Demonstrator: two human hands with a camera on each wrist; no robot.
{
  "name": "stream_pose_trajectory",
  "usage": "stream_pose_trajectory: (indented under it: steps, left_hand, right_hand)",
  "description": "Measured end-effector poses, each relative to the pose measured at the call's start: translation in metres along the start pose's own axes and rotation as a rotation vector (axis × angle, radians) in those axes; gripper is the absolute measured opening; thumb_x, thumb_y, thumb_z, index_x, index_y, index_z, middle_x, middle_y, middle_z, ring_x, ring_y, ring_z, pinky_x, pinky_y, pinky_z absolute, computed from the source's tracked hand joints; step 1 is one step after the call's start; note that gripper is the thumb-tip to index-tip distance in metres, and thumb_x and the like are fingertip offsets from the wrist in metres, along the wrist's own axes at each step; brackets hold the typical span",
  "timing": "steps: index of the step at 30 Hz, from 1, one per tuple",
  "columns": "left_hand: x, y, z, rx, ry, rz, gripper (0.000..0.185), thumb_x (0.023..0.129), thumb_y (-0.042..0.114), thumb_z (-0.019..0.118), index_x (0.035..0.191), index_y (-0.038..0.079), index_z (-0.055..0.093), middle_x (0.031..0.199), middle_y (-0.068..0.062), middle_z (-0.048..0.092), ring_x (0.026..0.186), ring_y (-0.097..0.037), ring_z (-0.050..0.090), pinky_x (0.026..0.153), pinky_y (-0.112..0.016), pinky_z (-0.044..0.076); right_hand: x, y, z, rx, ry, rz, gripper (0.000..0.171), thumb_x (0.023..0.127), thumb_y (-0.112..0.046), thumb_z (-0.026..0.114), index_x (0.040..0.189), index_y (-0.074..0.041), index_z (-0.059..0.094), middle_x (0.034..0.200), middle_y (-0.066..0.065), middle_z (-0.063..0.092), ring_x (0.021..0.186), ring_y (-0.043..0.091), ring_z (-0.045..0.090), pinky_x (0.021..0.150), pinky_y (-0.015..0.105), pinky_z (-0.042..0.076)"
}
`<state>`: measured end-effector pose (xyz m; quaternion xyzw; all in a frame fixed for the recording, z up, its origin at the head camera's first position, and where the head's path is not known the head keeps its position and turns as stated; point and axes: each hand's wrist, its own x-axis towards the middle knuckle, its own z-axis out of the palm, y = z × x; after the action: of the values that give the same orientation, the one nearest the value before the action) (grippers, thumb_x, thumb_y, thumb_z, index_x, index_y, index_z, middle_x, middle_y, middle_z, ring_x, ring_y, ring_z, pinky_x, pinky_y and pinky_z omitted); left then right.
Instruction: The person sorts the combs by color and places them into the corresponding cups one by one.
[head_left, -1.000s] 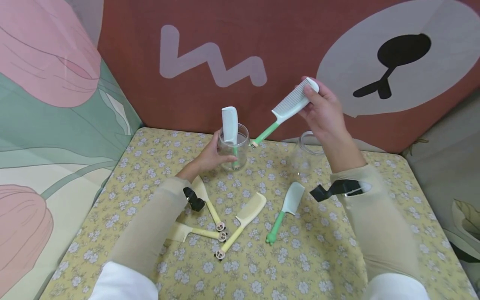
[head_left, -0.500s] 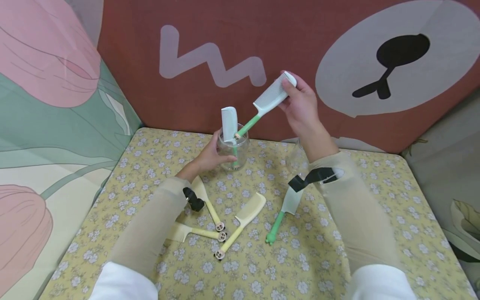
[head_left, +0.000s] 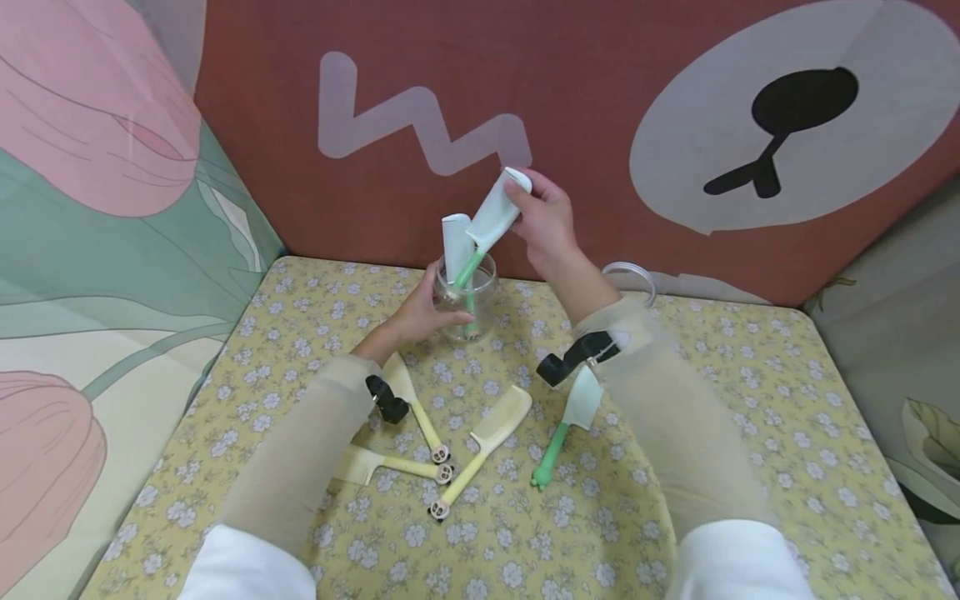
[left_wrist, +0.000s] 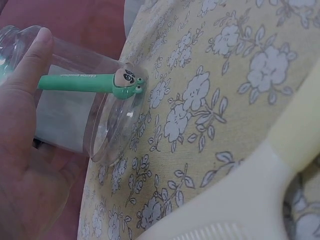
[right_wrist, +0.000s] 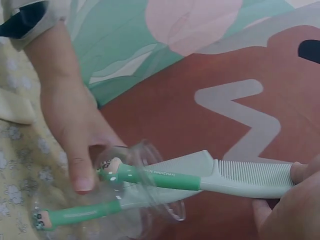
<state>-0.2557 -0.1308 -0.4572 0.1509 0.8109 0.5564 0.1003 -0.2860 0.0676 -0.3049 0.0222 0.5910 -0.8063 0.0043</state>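
A brown wall (head_left: pixel 585 67) is filling the far side, and a flowered table (head_left: pixel 810 400) is spreading before it. Your left hand (head_left: pixel 414 312) is gripping a clear jar (head_left: pixel 487 308), thumb and fingers curling round its left side; the jar is standing upright toward the far edge. Your right hand (head_left: pixel 551 223) is pinching the head of a pale comb (head_left: pixel 491 218), whose green handle is slanting down leftward into the jar's mouth. Beyond your right forearm a clear rim (head_left: pixel 632 268) is showing. Another comb (head_left: pixel 456 250) is standing head up inside the jar. Nearer you, a green-handled comb (head_left: pixel 564 433) is lying on the right, and three yellow combs (head_left: pixel 478 454) are lying to its left.
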Motion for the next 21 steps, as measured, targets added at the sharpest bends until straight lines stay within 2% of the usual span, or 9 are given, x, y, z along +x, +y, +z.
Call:
stream_pose_trajectory:
  steps: [11, 21]
  left_hand:
    - [0.0, 0.001, 0.001, -0.015, -0.004, -0.007, 0.113, 0.088, 0.02, 0.083, 0.164, 0.022, 0.0, 0.167, -0.008, 0.019, 0.152, -0.029, 0.022, 0.12, -0.052, 0.028]
    - [0.001, 0.001, 0.002, -0.018, -0.008, 0.006, 0.112, 0.089, 0.022, 0.082, 0.164, 0.023, -0.001, 0.168, -0.008, 0.016, 0.153, -0.031, 0.019, 0.121, -0.053, 0.026]
  right_hand:
    - [-0.006, 0.026, 0.005, -0.104, -0.047, 0.033, 0.033, 0.102, -0.007, 0.063, 0.133, 0.0, 0.065, 0.136, 0.014, 0.061, 0.122, 0.028, 0.059, 0.098, 0.043, 0.054]
    - [-0.009, 0.045, 0.004, -0.277, -0.067, 0.024, 0.031, 0.101, -0.01, 0.065, 0.13, -0.002, 0.067, 0.133, 0.013, 0.064, 0.118, 0.025, 0.061, 0.097, 0.036, 0.053]
